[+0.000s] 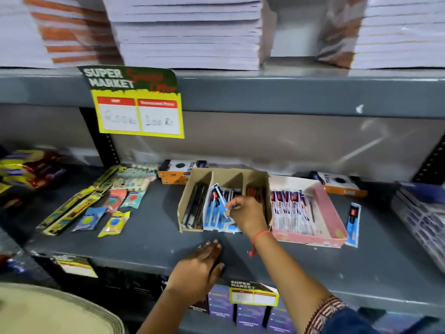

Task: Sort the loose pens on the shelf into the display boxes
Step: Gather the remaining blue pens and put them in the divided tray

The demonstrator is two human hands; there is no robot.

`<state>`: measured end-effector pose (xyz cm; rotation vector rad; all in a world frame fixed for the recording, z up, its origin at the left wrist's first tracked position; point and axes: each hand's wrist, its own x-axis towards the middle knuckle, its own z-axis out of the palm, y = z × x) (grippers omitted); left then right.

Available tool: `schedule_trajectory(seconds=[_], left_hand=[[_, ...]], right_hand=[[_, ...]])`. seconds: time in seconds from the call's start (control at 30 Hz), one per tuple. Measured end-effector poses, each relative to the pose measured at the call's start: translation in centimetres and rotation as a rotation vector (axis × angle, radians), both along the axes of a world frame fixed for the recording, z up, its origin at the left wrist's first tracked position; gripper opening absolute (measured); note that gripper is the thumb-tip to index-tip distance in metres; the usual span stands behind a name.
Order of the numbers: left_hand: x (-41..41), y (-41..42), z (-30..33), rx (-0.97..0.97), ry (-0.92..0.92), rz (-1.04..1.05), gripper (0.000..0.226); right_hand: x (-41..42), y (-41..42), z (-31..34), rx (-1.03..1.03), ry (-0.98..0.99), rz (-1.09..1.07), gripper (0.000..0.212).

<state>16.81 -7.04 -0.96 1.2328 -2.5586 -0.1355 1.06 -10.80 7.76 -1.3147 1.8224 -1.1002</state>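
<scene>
A brown cardboard display box (240, 175) with three compartments stands on the grey shelf (154, 239). Dark pens fill its left slot, blue-packed pens its middle slot, red ones its right slot. My right hand (248, 214) is over the middle slot, shut on a blue pen pack (220, 200) that tilts up above the others. My left hand (199, 268) rests flat on the shelf's front edge, holding nothing. To the right sits a pink display box (333, 213) with purple-and-white pen packs. One loose blue pen pack (353, 224) lies on the shelf right of the pink box.
Yellow pencil packs (72, 210) and eraser packets (115, 222) lie at the left. Orange-and-white boxes (175, 173) stand behind the display boxes. A yellow price sign (138, 112) hangs from the upper shelf, which holds stacked notebooks (187, 32). A grey basket (423, 220) is at the far right.
</scene>
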Motion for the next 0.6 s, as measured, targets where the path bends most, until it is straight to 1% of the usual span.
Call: schedule_trajectory(seconds=[0.07, 0.2, 0.33, 0.43, 0.5, 0.6], left_hand=[[0.4, -0.3, -0.6, -0.054, 0.043, -0.018, 0.070], [0.6, -1.1, -1.8, -0.064, 0.093, -0.044, 0.068], [0.7, -1.3, -2.1, -0.073, 0.141, -0.070, 0.064], [0.8, -1.2, -2.1, -0.088, 0.169, -0.096, 0.055], [0.6, -1.2, -2.0, -0.065, 0.168, -0.097, 0.054], [0.7, -1.3, -2.1, -0.053, 0.145, -0.095, 0.045]], right_hand=[[1.3, -0.8, 0.0, 0.017, 0.092, -0.019, 0.031], [2.6, -2.3, -0.6, 0.124, 0.277, -0.032, 0.030], [4.0, -3.2, -0.9, 0.227, 0.339, 0.001, 0.029], [5.2, -3.5, -0.9, 0.264, 0.416, 0.026, 0.022], [5.4, -3.5, -0.9, 0.296, 0.468, 0.034, 0.026], [5.0, -3.1, -0.9, 0.337, 0.515, 0.055, 0.032]])
